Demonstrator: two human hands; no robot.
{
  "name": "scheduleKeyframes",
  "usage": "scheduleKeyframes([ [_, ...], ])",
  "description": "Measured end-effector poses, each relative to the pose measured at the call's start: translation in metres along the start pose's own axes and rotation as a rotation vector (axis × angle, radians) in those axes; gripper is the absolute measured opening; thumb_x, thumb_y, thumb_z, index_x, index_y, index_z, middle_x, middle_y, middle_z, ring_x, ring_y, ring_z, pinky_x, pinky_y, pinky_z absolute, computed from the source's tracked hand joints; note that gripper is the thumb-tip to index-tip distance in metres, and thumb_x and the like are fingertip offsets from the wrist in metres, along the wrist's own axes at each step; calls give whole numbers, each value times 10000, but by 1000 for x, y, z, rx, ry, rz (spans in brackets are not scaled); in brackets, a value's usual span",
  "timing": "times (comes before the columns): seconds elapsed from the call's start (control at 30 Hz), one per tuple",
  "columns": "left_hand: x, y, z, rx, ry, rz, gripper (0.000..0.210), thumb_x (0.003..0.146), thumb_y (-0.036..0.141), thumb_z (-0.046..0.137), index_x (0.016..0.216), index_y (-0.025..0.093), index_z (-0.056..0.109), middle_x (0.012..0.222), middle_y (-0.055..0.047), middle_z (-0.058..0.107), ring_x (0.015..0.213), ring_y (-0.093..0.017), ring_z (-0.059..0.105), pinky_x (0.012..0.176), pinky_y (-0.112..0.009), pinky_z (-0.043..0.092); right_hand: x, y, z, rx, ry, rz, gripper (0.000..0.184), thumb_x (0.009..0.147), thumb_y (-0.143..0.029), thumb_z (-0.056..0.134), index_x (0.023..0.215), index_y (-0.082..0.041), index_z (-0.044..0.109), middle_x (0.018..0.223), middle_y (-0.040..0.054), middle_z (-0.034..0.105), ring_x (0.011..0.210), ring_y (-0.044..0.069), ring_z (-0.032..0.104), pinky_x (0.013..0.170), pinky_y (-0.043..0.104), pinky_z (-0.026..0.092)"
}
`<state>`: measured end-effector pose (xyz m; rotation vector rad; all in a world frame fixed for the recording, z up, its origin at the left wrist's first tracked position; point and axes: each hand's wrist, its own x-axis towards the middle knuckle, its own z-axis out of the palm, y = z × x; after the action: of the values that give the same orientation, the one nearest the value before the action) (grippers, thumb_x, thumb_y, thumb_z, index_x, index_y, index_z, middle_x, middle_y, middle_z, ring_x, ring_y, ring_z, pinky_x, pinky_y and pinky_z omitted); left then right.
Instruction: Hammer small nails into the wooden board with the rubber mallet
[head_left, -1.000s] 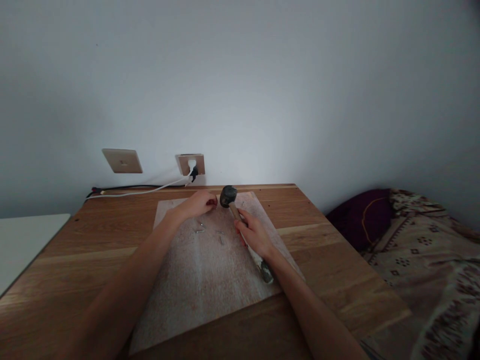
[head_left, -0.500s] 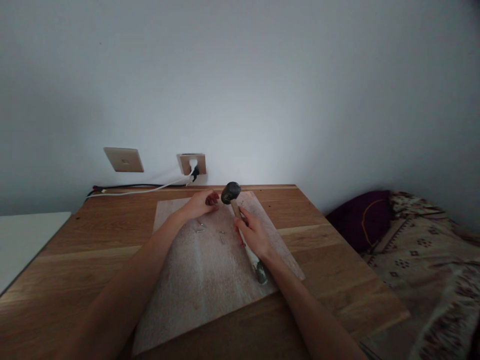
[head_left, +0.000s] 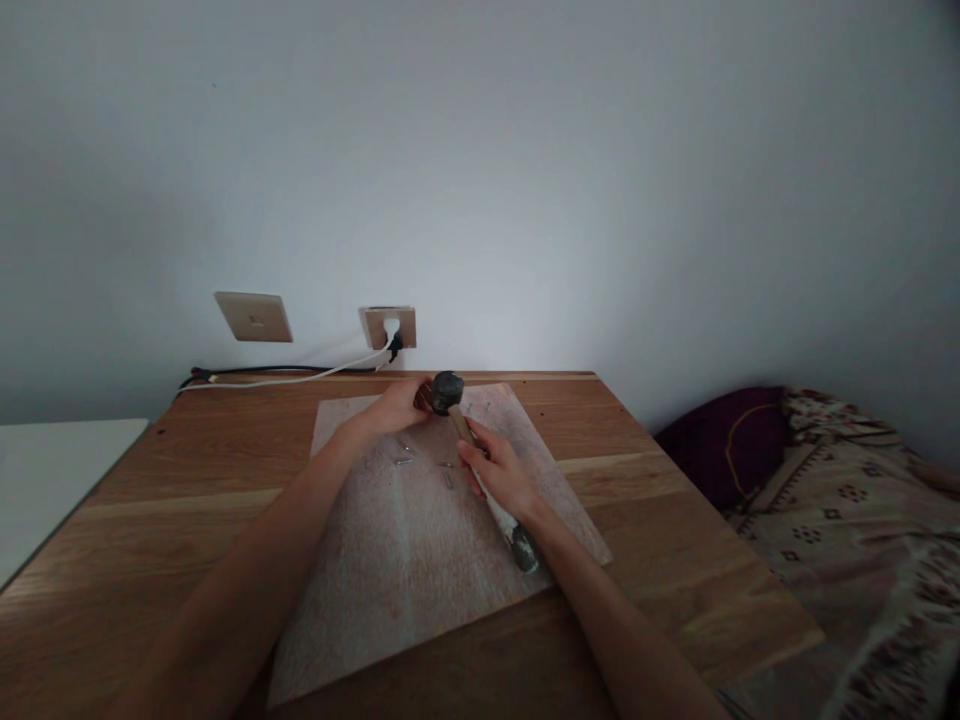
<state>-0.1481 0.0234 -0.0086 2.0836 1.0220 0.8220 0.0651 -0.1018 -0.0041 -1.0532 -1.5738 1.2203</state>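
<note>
My right hand is wrapped round the wooden handle of a hammer with a dark, blunt head. The handle slants down toward me, its grey-stained end past my wrist. Beside the hammer head, my left hand has its fingers curled together near the far edge of a board. The hammer head partly covers those fingertips, and whatever they may pinch is hidden. Several small metal nails lie loose on the board, among them one nail below my left hand and another nail left of my right hand.
The board lies on a wooden table against a white wall. Cables run along the back to a wall socket. A white surface stands at the left, and patterned bedding with a purple cushion at the right.
The hammer head has come down and to the left, now in front of my left fingertips. My left hand stays in nearly the same place.
</note>
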Motion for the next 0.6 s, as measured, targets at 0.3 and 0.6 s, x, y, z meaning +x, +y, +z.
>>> scheduleKeyframes([
  [0.3, -15, 57, 1, 320, -522, 23, 155, 668, 229, 790, 776, 161, 703, 741, -7, 667, 696, -188, 614, 623, -278, 429, -1, -7, -7, 58, 194, 24, 306, 906, -462, 609, 1106, -232, 636, 697, -38, 560, 388, 103, 465, 336, 245, 359],
  [0.6, -13, 61, -7, 315, -413, -7, 82, 692, 149, 671, 755, 166, 720, 734, -10, 699, 702, -191, 649, 659, -285, 464, 0, -1, -10, 45, 193, 49, 295, 884, -530, 615, 958, -244, 595, 703, -34, 554, 382, 104, 450, 328, 265, 366],
])
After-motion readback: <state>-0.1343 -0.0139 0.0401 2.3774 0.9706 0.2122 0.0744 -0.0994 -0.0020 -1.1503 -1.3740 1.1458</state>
